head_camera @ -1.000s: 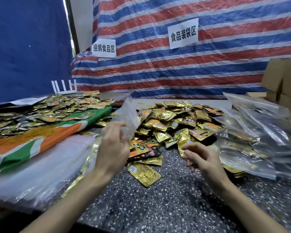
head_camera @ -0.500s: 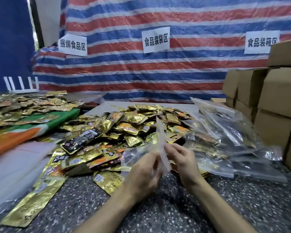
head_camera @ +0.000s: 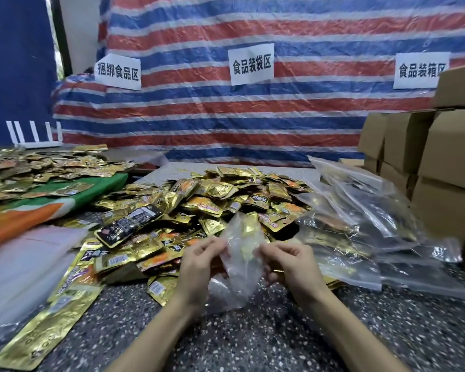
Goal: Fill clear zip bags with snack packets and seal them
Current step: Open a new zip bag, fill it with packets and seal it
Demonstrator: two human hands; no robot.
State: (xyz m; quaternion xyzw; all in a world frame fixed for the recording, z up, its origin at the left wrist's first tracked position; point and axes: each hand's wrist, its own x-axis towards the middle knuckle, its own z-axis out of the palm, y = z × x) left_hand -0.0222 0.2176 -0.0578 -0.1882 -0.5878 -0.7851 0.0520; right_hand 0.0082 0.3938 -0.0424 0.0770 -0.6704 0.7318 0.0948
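Note:
I hold an empty clear zip bag [head_camera: 239, 264] upright between both hands above the speckled table [head_camera: 253, 339]. My left hand [head_camera: 199, 267] pinches its left edge near the top. My right hand [head_camera: 293, 264] pinches the right edge, and the bag's mouth looks spread a little between them. Just behind the bag lies a wide heap of gold snack packets [head_camera: 212, 200], with a few black ones mixed in. Filled clear zip bags [head_camera: 360, 232] are piled to the right of my hands.
A stack of flat empty bags [head_camera: 24, 264] and a large gold pouch [head_camera: 38, 334] lie at the left. More gold packets [head_camera: 38, 170] cover a green and orange sack. Cardboard boxes [head_camera: 440, 162] stand at the right. A striped tarp with paper signs hangs behind.
The view swung right from the left stack to the packet heap. My left hand carried the clear bag to the middle, my right hand took its other edge, and the mouth spread.

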